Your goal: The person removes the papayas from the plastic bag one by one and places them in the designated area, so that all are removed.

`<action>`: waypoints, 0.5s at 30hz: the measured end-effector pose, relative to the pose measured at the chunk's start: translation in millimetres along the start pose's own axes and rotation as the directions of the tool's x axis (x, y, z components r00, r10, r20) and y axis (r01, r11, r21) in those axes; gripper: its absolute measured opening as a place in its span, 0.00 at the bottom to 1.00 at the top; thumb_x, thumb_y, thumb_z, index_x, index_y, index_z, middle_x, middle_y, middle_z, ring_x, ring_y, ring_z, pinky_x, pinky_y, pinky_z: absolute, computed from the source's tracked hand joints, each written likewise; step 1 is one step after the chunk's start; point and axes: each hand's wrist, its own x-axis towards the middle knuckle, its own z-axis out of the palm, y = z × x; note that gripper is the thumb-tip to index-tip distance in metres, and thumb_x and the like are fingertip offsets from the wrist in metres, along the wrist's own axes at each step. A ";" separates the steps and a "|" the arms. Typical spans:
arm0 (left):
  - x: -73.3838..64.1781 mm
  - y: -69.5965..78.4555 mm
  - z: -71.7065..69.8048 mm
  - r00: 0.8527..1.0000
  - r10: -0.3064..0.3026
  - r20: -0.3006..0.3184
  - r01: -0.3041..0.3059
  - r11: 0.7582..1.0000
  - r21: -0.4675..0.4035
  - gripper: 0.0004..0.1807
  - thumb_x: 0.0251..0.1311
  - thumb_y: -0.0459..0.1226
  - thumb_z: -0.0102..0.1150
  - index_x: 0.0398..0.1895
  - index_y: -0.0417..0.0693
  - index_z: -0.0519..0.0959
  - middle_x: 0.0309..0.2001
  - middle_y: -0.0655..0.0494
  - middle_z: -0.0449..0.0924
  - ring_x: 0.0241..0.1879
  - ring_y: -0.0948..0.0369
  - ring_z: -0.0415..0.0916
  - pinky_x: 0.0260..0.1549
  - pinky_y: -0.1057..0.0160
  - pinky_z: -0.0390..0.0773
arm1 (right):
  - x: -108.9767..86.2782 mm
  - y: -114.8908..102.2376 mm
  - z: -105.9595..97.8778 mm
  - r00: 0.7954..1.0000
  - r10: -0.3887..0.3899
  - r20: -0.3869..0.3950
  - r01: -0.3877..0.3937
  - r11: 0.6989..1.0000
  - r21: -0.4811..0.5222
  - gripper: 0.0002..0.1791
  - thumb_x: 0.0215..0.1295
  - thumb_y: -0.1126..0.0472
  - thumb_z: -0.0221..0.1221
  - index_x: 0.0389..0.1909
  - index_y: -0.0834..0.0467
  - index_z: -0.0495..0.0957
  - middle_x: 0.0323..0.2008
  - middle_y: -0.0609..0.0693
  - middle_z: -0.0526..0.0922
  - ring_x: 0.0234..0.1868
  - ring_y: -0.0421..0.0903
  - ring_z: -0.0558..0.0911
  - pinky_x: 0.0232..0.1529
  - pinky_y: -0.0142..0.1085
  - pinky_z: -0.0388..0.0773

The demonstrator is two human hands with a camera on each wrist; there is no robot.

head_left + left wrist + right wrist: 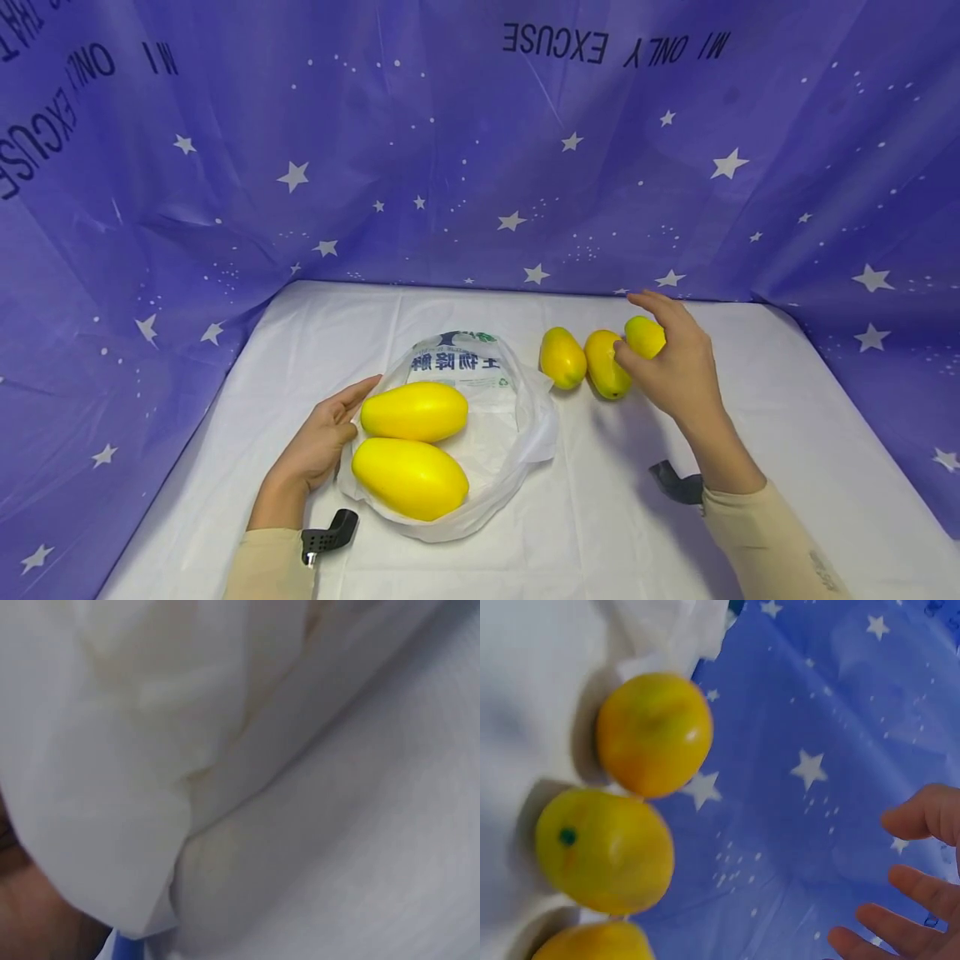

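A white plastic bag [536,425] stands with its mouth spread wide, printed lettering showing inside. Two large, long yellow fruits [408,479] lie in its left half, one behind the other. At the bag's left rim, my left hand [322,437] pinches the plastic between thumb and fingers; white film covers most of the left wrist view. My right hand [678,367] hovers over the right side, thumb and fingers spread and holding nothing. Close by are three smaller yellow mangoes, one at the left [562,358], one in the middle [604,851] and one partly hidden behind the hand [643,335].
A white cloth [600,517] covers the table. Behind and along both sides hangs a blue-purple curtain [450,167] with white stars and lettering. Black wrist mounts [330,533] jut out from both sleeves.
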 end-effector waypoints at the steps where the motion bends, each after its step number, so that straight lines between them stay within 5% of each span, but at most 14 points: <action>1: -0.1 0.3 0.0 1.000 -0.002 -0.001 0.002 1.000 0.001 0.43 0.53 0.15 0.31 0.75 0.46 0.56 0.75 0.52 0.51 0.73 0.55 0.47 0.60 0.74 0.63 | 0.4 -3.6 1.9 1.000 -0.005 0.006 0.005 1.000 0.009 0.32 0.48 0.64 0.68 0.60 0.54 0.77 0.62 0.53 0.75 0.63 0.58 0.71 0.59 0.61 0.67; 4: -0.3 0.8 -0.1 1.000 -0.007 -0.004 0.007 1.000 0.002 0.43 0.53 0.15 0.31 0.75 0.47 0.56 0.75 0.52 0.51 0.73 0.55 0.48 0.59 0.74 0.63 | 0.5 -14.3 7.5 0.999 -0.026 0.022 0.025 1.000 0.015 0.32 0.48 0.65 0.68 0.60 0.54 0.77 0.63 0.53 0.74 0.63 0.57 0.72 0.45 0.52 0.75; 7: -0.6 1.1 -0.5 1.000 -0.010 -0.006 0.010 1.000 0.001 0.43 0.53 0.16 0.31 0.75 0.47 0.56 0.75 0.52 0.52 0.73 0.55 0.48 0.59 0.74 0.64 | 0.3 -24.3 14.6 0.997 -0.062 0.037 0.061 0.998 0.026 0.32 0.48 0.64 0.68 0.59 0.54 0.78 0.63 0.52 0.75 0.64 0.55 0.72 0.44 0.49 0.76; 11: -1.0 0.7 -1.5 1.000 -0.016 -0.008 0.016 1.000 0.003 0.43 0.53 0.16 0.31 0.75 0.48 0.56 0.75 0.52 0.52 0.73 0.55 0.49 0.59 0.74 0.64 | -2.4 -34.0 27.2 0.991 -0.123 0.053 0.120 0.991 0.056 0.31 0.47 0.64 0.68 0.58 0.54 0.78 0.62 0.52 0.75 0.63 0.54 0.72 0.57 0.55 0.71; 15: -1.2 0.7 -1.6 1.000 -0.020 -0.004 0.021 1.000 0.016 0.42 0.54 0.16 0.31 0.76 0.49 0.56 0.75 0.53 0.51 0.73 0.55 0.49 0.59 0.74 0.64 | -7.1 -42.9 38.1 0.984 -0.165 0.070 0.159 0.984 0.084 0.31 0.48 0.64 0.67 0.58 0.55 0.78 0.62 0.52 0.75 0.60 0.55 0.74 0.53 0.51 0.74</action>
